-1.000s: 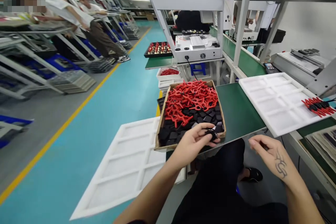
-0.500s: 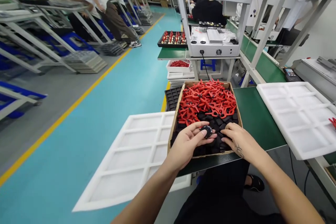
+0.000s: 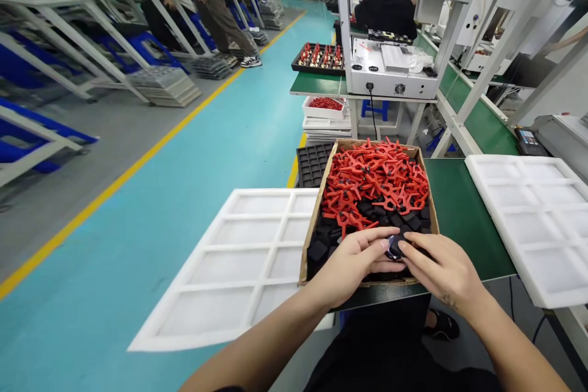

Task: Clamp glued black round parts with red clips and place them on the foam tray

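My left hand (image 3: 351, 266) pinches a small round black disc (image 3: 394, 248) with a shiny rim, between thumb and fingers. My right hand (image 3: 445, 269) meets it there, its thumb and fingers closed on a small black block (image 3: 402, 236) against the disc; the fingers hide much of both. Beneath the hands stands an open cardboard box (image 3: 315, 220). Its far part is heaped with red clamp-shaped plastic pieces (image 3: 372, 174), and black foam-like blocks (image 3: 318, 250) fill the near part.
White divided trays lie to the left (image 3: 220, 266) and right (image 3: 528, 214) of the box. The box rests on a green tabletop (image 3: 459, 208). Beyond it are a white machine (image 3: 390, 82) and a black tray (image 3: 316, 67) of red-and-gold parts. Other people stand at benches on the left.
My right hand has risen from the black blocks to the disc, bringing a black block against it. My left hand still holds the disc. The camera view has shifted slightly.
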`<action>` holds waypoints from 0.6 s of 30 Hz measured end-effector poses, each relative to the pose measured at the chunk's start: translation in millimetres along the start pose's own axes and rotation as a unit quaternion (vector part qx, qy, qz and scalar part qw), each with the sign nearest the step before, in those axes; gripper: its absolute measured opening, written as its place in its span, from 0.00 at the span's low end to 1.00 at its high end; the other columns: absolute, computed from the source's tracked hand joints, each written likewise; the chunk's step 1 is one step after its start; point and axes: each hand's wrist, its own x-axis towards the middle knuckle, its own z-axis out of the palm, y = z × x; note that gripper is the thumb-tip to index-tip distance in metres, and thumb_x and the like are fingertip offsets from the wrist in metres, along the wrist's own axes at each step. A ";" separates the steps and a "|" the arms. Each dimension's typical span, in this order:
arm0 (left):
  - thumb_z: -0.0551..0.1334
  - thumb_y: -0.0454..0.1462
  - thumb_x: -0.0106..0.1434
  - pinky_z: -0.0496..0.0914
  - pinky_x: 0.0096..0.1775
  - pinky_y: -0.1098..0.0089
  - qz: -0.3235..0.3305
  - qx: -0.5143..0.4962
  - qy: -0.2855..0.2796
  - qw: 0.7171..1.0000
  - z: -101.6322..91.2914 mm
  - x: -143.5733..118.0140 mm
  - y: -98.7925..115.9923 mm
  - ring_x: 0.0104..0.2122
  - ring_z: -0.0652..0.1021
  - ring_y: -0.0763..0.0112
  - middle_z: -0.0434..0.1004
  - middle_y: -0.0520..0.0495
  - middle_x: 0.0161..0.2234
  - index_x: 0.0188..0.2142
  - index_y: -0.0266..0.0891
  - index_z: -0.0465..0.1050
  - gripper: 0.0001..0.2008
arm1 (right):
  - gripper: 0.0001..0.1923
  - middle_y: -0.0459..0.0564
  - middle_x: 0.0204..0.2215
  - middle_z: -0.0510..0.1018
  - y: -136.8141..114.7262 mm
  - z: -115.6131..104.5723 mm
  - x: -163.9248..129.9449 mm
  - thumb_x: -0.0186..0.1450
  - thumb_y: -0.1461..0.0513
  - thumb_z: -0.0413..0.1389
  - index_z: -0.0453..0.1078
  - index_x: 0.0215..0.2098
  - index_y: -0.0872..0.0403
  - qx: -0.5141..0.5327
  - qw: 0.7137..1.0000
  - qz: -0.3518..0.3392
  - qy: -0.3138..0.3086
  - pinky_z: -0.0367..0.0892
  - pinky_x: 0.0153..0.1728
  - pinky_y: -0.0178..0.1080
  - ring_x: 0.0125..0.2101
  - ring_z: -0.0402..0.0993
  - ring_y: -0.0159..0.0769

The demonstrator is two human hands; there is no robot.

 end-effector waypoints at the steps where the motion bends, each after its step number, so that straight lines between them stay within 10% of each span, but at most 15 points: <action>1: 0.78 0.42 0.62 0.84 0.50 0.56 -0.001 -0.010 -0.004 1.000 -0.7 0.5 -1.3 0.44 0.87 0.57 0.88 0.40 0.45 0.53 0.34 0.84 0.22 | 0.18 0.63 0.50 0.85 -0.7 1.8 -0.3 0.74 0.70 0.59 0.75 0.61 0.57 -0.004 1.000 -0.004 -0.006 0.81 0.43 0.47 0.46 0.85 0.48; 18: 0.76 0.51 0.64 0.79 0.58 0.58 -0.012 0.042 -0.063 0.997 -8.5 1.2 -6.4 0.51 0.87 0.54 0.87 0.39 0.54 0.61 0.41 0.81 0.31 | 0.27 0.55 0.56 0.85 -7.0 8.7 -3.7 0.72 0.72 0.62 0.74 0.66 0.48 0.170 0.978 0.119 -0.006 0.80 0.53 0.51 0.53 0.81 0.48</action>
